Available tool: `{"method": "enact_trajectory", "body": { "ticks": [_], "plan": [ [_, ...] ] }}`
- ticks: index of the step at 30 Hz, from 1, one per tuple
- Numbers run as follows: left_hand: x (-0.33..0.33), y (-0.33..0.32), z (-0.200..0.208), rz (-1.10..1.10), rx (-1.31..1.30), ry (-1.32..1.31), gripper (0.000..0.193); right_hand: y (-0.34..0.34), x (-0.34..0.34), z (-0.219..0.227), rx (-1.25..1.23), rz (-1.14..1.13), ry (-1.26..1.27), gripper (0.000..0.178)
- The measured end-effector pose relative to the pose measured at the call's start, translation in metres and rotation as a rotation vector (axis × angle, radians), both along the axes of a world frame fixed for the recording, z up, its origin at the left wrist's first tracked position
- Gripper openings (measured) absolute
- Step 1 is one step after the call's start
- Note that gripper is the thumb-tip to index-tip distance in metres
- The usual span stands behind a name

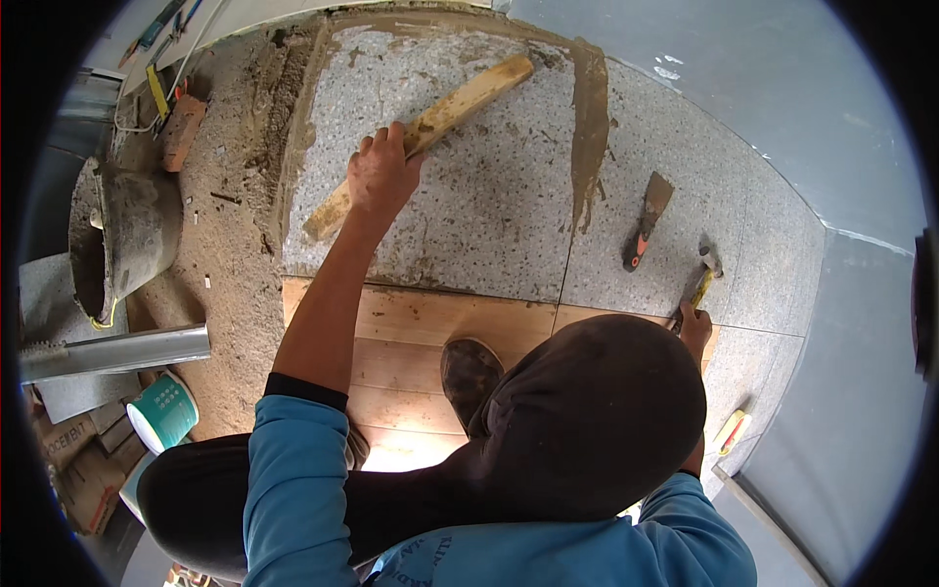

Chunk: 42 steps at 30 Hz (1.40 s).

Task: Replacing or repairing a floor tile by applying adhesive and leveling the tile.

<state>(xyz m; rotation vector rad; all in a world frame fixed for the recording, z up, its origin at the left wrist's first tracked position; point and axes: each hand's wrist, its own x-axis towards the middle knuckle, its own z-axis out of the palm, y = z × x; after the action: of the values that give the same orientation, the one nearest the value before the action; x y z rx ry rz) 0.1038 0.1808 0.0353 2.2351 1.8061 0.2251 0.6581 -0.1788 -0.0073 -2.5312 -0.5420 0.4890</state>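
Observation:
My left hand (381,176) grips a long pale wooden batten (469,93) that lies diagonally across a large speckled grey floor tile (479,205). The tile's edges carry smears of wet brown mortar (590,127). My right hand (695,325) holds the yellow handle of a hammer (704,279), whose metal head rests on the neighbouring grey tile at the right. A scraper (646,223) with a black and orange handle lies flat on that tile, just left of the hammer. My hooded head and blue sleeves fill the lower frame.
A rough mortar bed (230,196) borders the tile on the left, with a mortar-caked bucket (122,235), a brick (182,132) and a grey metal bar (117,352). A teal tub (162,411) stands below. Wood-look tiles (421,323) and a shoe (469,370) lie near me.

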Motion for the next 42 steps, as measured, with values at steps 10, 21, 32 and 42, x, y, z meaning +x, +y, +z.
{"method": "enact_trajectory", "body": {
  "ticks": [10, 21, 32, 42],
  "plan": [
    [0.001, -0.004, -0.005, -0.017, 0.065, 0.041, 0.043, 0.131, -0.147, 0.098, 0.331, 0.246, 0.311, 0.018],
    [0.001, -0.007, -0.014, 0.025, 0.088, 0.108, 0.047, 0.278, -0.326, 0.073, 0.307, 1.202, -0.385, 0.040],
    [0.002, -0.006, -0.013, 0.015, 0.041, 0.143, 0.043, 0.286, -0.335, 0.078, 0.270, 1.211, -0.323, 0.041],
    [0.001, -0.008, -0.019, 0.004, 0.094, 0.159, 0.045, 0.288, -0.340, 0.076, 0.413, 1.244, -0.377, 0.040]
  ]
}}
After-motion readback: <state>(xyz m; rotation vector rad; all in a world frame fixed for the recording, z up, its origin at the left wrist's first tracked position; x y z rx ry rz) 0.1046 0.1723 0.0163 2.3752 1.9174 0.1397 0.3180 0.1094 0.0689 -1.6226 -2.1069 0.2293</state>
